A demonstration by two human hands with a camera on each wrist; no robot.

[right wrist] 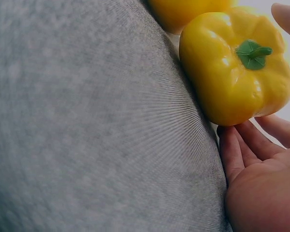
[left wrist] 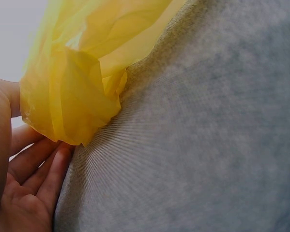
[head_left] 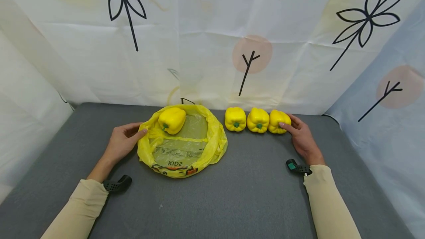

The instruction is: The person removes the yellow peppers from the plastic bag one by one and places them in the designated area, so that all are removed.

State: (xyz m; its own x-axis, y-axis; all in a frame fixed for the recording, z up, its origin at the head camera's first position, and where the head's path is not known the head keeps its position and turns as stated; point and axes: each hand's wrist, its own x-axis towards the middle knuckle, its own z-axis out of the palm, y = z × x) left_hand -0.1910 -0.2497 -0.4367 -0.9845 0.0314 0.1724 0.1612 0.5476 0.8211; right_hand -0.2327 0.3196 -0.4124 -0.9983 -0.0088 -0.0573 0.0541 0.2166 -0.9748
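Observation:
My left hand (head_left: 123, 141) holds the left rim of a yellow plastic bag (head_left: 217, 139), thumb inside and fingers outside. In the left wrist view, the bag's folded edge (left wrist: 77, 96) lies between thumb and fingers. The bag stands with its mouth spread, and one yellow bell pepper (head_left: 172, 120) lies inside it. My right hand (head_left: 303, 137) is around the right-hand yellow bell pepper (head_left: 278, 119) of a row of three. In the right wrist view, fingertips touch this pepper (right wrist: 232, 77) while the thumb (right wrist: 287, 20) stands a little apart from it.
Two more yellow bell peppers stand in the row, a middle one (head_left: 258, 117) and a left one (head_left: 235, 116) close to the bag. The grey table (head_left: 219, 205) ends at a white patterned curtain (head_left: 206, 65) behind the peppers.

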